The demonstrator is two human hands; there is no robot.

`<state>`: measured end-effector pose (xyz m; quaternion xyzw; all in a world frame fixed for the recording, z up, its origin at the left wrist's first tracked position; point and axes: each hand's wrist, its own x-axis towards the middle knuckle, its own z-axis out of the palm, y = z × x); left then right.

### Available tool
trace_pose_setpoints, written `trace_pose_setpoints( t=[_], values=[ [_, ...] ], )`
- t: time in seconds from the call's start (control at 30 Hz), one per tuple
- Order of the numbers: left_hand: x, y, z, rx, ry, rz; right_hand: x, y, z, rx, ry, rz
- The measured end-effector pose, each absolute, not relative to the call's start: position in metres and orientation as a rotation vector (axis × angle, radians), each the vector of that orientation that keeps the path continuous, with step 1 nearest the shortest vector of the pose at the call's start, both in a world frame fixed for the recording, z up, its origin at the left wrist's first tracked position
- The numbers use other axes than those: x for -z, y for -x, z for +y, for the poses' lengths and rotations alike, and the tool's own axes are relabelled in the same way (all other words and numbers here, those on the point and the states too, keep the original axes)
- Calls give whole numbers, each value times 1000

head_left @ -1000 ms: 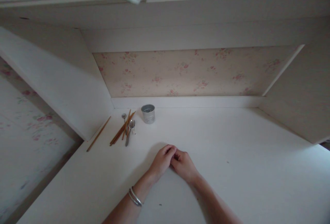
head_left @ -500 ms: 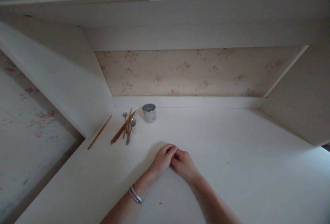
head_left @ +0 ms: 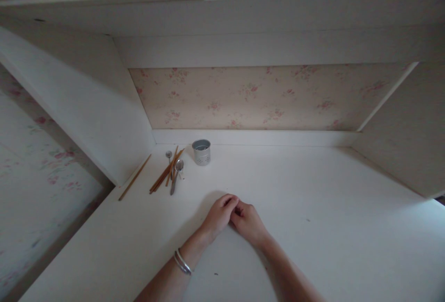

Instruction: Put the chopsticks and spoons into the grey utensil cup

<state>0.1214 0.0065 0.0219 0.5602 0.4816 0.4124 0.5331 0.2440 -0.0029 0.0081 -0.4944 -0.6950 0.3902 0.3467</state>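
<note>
My left hand [head_left: 219,214], with silver bangles [head_left: 182,262] on its wrist, rests on the white tabletop with its fingers curled. My right hand [head_left: 248,222] meets it at the fingertips, its fingers curled too. The two hands are clasped together, and no object shows in them. Beyond my left hand lie a metal spoon [head_left: 176,177] and a loose bundle of brown chopsticks [head_left: 162,179]. A perforated metal cup [head_left: 201,153] stands upright near the back edge, to the right of the bundle.
A single chopstick [head_left: 135,178] lies apart at the left, along the side panel [head_left: 86,103]. Behind the bundle is a small round-headed metal utensil [head_left: 168,155]. A shelf [head_left: 260,12] overhangs the white tabletop [head_left: 313,255], and floral wallpaper [head_left: 250,98] covers the back.
</note>
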Motion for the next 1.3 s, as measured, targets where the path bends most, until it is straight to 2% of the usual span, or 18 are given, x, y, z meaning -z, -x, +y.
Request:
trace_pose_setpoints(
  t=[1.3],
  values=[
    [-20,-122,6,-976,-1355,1175,-9,-243,-4,-981,1312,-1836]
  ],
)
